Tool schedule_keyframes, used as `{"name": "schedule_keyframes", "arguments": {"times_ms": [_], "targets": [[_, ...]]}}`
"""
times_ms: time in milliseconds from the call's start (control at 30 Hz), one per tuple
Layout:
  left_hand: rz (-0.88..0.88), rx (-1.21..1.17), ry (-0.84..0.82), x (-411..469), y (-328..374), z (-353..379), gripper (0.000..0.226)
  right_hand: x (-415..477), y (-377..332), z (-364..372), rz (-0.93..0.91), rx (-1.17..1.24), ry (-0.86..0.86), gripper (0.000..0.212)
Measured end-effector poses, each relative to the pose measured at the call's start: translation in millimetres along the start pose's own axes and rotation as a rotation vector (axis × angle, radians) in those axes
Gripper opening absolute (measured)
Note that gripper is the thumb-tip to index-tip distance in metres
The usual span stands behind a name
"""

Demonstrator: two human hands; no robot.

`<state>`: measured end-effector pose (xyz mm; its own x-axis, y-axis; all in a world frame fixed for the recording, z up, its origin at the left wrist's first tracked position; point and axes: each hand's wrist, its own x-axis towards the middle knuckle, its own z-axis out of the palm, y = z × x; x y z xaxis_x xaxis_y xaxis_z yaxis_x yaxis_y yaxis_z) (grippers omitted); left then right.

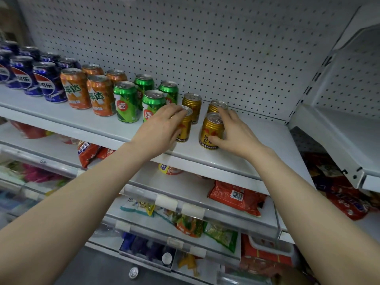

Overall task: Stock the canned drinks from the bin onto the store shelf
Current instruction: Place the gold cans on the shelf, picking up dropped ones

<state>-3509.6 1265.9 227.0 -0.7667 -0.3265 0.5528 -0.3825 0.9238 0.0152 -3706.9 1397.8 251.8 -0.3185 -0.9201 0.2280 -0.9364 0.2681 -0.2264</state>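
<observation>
Left hand [162,120] grip curled round gold can [184,130]; right hand [233,131] grip clasps 红牛 can [211,130] on shelf [265,140].

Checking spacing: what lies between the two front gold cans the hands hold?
Only bare white metal shelf, in the head view, between the left gold metal can held by the left hand and the right gold metal can held by the right hand.

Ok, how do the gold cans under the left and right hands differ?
The left hand grips the left gold can from above, hiding most of its lid; the right hand holds the right gold can round its side, lid mostly showing. The left gold can stands beside a green can; the right gold can has bare shelf beyond it. Both stand upright on that shelf.
</observation>
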Motion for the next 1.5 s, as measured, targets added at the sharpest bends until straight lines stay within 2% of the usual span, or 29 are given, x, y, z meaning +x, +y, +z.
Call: {"name": "schedule_keyframes", "arguments": {"times_ms": [67, 233, 500, 733, 933, 1133, 1333, 1500], "targets": [[0.034, -0.009, 0.012, -7, 4, -7, 0.057, -12, -5, -2, -0.027, -0.098, 0.070, 0.086], [0.125, -0.021, 0.042, -40, 18, -26, 0.045, -62, -24, 1, -0.136, -0.218, 0.189, 0.063], [0.217, -0.090, 0.009, -135, 46, -27, 0.040, -173, -52, 47, -0.131, -0.259, 0.197, 0.056], [0.110, -0.265, -0.071, -240, 66, 18, 0.037, -276, -60, 130, -0.066, -0.137, 0.097, 0.055], [-0.102, -0.403, -0.215, -341, 80, 99, 0.036, -343, -48, 246, 0.027, 0.001, -0.143, 0.059], [-0.350, -0.470, -0.403, -448, 79, 209, 0.038, -385, -20, 409, 0.182, 0.125, -0.409, 0.057], [-0.516, -0.475, -0.522, -538, 79, 343, 0.035, -414, 26, 587, 0.303, 0.134, -0.678, 0.066], [-0.594, -0.454, -0.552, -594, 79, 457, 0.037, -436, 68, 721, 0.314, 0.087, -0.810, 0.073]]}}
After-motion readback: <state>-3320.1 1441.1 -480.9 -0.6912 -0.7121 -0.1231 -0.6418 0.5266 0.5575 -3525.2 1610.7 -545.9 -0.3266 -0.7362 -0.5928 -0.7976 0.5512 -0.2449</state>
